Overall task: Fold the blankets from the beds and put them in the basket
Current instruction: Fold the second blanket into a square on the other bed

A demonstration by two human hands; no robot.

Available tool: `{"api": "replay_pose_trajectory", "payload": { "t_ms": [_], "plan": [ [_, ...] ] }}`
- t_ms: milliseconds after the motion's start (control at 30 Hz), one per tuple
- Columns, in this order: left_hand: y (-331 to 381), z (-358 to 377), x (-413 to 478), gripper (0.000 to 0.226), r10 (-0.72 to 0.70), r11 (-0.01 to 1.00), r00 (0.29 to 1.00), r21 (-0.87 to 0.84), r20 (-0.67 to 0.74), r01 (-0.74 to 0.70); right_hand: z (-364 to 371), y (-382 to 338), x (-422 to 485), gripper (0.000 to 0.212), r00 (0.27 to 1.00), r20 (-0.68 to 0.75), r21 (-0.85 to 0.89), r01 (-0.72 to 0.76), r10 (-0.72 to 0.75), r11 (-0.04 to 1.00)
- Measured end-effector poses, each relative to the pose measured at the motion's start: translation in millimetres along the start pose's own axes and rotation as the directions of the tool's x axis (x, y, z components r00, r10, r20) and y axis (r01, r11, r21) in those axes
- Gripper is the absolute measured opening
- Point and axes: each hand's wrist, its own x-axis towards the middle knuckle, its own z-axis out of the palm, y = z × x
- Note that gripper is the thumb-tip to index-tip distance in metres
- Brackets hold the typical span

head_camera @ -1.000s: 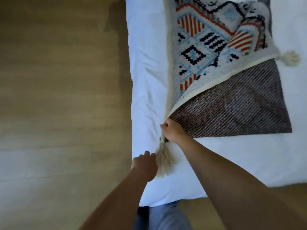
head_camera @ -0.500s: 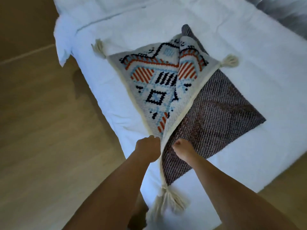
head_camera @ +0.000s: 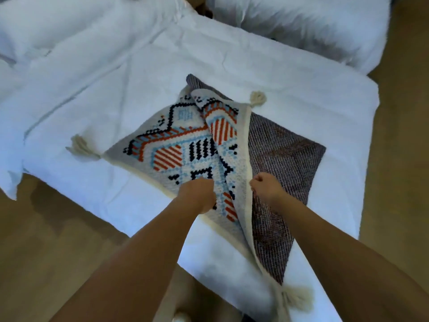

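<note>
Both hands have climbed from the tasselled near corner up the cream edge of the blanket (head_camera: 185, 156) since a second ago, and the view has swung out, so the whole blanket now sits in the middle of the frame on the white bed (head_camera: 290, 84). Half a second ago the hands were already on that edge; now the patterned flap stands higher between them, curling over itself near the top.

Left hand (head_camera: 199, 196), lower centre, is closed on the patterned side of the flap. Right hand (head_camera: 267, 189), just beside it across the cream border, is fisted against the border, though whether it pinches the cloth I cannot tell. Under the flap to the right lies the dark woven underside of the same blanket.

By my judgement this is an early fold, the flap being turned or evened out, and the cloth is loose and rumpled enough to slip askew.

Tassels show at three corners: left (head_camera: 81, 148), top (head_camera: 257, 98), bottom right (head_camera: 294, 298). No basket is in view. No brand, label or writing can be read anywhere.
</note>
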Motion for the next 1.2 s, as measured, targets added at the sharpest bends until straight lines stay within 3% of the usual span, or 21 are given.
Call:
{"api": "replay_pose_trajectory", "payload": {
  "t_ms": [267,667,833,1000,1100,1200],
  "plan": [
    [-22,-28,70,0.026,0.102,0.993,0.994,0.062,0.03,-0.104,-2,-37,63,0.026,0.994,-0.102,0.171,-0.021,0.039,0.985],
    [-53,-45,263,0.027,0.149,0.981,0.989,-0.123,-0.023,-0.15,15,-82,283,0.013,0.942,-0.255,0.317,-0.131,0.218,0.939],
    [-53,-48,318,0.024,0.142,0.966,0.986,-0.203,-0.093,-0.158,7,-83,338,0.048,0.824,-0.412,0.311,-0.275,0.39,0.91],
    [-68,-39,339,0.023,0.083,0.93,0.987,-0.345,-0.135,-0.125,18,-100,357,0.045,0.87,-0.344,0.575,-0.101,0.352,0.812],
    [-85,-33,332,0.022,-0.016,0.813,0.997,-0.582,-0.082,-0.034,41,-124,343,0.03,0.856,-0.423,0.553,-0.015,0.296,0.833],
    [-113,-29,319,0.027,-0.058,0.736,0.995,-0.677,-0.081,-0.013,74,-148,313,0.021,0.853,-0.482,0.452,0.047,0.199,0.891]
  ]
}}
